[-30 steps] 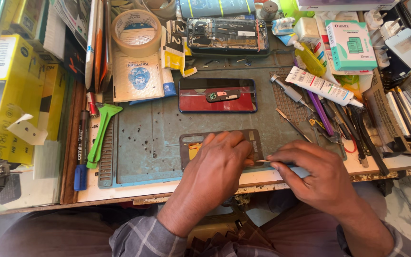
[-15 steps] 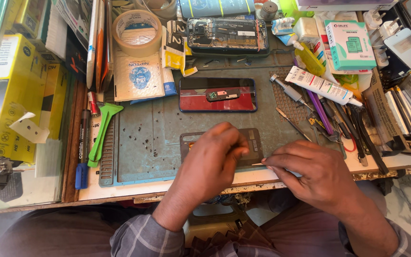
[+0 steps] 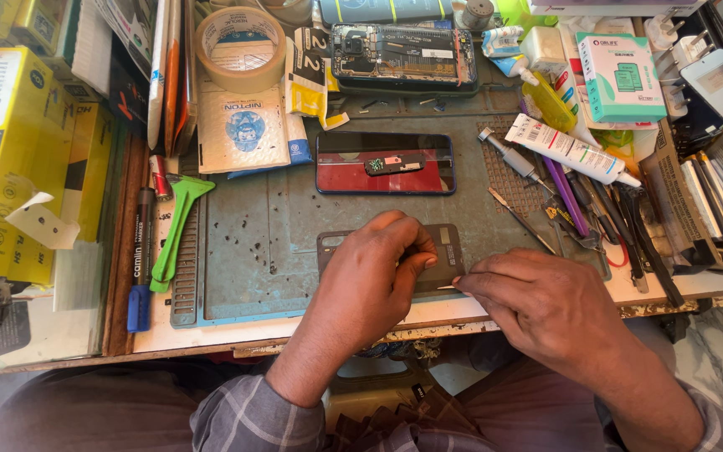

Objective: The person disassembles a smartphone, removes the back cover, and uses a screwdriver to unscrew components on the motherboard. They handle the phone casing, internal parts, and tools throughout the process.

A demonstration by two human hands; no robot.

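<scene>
Lying flat near the front edge of the grey-green work mat (image 3: 294, 243), a dark grey phone back cover (image 3: 448, 247) is oriented with its long axis running left to right, parallel to the bench (image 3: 671, 289) edge. Its left end, with a small corner opening, is exposed; its middle is covered by the left hand (image 3: 374, 280). The left hand is pressed down on the cover with curled fingers, thumb towards the right. The right hand (image 3: 546, 305) is closed in a pinch on a thin metal tool (image 3: 448, 287), whose tip is directed left at the cover's front edge, beside the left thumb.

Behind the cover, a red phone panel (image 3: 385, 163) with a small part resting on it is laid parallel to it. Further back, an opened phone (image 3: 403, 54) with exposed circuitry is seen. A roll of tape (image 3: 240, 38), a green pry tool (image 3: 173, 230) and a blue marker (image 3: 141, 259) are placed at left; a white tube (image 3: 571, 151), a teal box (image 3: 621, 75) and assorted hand tools are crowded at right. The mat is pitted and worn. Yellow boxes (image 3: 10, 159) are stacked at far left.

Compared with half a second earlier, the left hand has been shifted slightly right over the cover, and the right hand has been brought closer to it.
</scene>
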